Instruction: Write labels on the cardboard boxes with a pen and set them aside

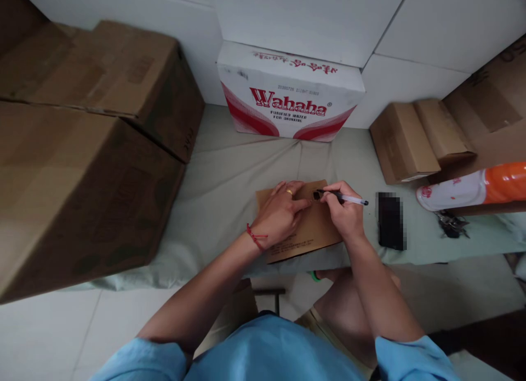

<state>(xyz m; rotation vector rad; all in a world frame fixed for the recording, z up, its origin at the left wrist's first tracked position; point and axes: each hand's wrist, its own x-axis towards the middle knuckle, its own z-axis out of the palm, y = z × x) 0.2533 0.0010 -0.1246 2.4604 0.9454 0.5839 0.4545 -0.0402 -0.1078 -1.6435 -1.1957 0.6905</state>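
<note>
A flat piece of brown cardboard (324, 227) with small printed text near its lower edge lies on the pale green cloth. My left hand (279, 211) rests flat on its left part, fingers stretched out; a ring and a red string bracelet show on it. In my right hand (345, 214) a pen (351, 198) with a clear barrel and black end is gripped, tilted. Its tip meets the cardboard beside a small black patch (316, 195), close to my left fingertips. I cannot tell whether that patch is ink or a hole.
A white and red Wahaha water carton (287, 104) stands against the wall. Large brown boxes (94, 194) fill the left side. To the right are a blurred-out black phone-like object (390, 221), keys (452, 225), an orange and white cylinder (472, 188) and small boxes (405, 142).
</note>
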